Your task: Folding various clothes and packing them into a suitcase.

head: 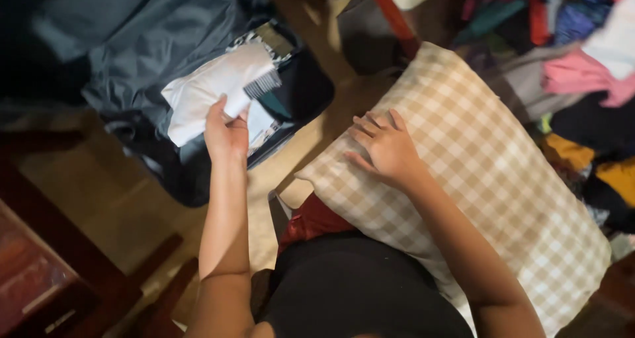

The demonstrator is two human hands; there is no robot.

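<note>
Left hand: my left hand (226, 134) is closed on the near edge of a folded white garment (215, 90), thumb on top and fingers curled under, which keeps the fold from opening while I hold it out away from my body.

Right hand: my right hand (385, 147) lies open and flat, fingers spread, palm down on a beige checked pillow (489, 179); it grips nothing, and I judge it is pressing down to steady me as I lean toward the other side.

Garment position: the white garment sits over an open dark suitcase (198, 67), touching or just above the clothes packed in it; I cannot tell which.

Garment axis: its long axis runs on a diagonal, from the lower left near my hand up toward the upper right, where a grey ribbed cuff or band (262, 84) marks the far end pointing away from me.

Suitcase contents: a black-and-white patterned piece (263, 42) lies just beyond the garment, partly covered by it.

Pillow: it rests across my lap, its long axis slanting from upper left to lower right, its near corner over red cloth (311, 220).

Surroundings: a heap of mixed coloured clothes (582, 60) lies well apart on my right; dark wooden furniture (53, 252) stands by my left.
</note>
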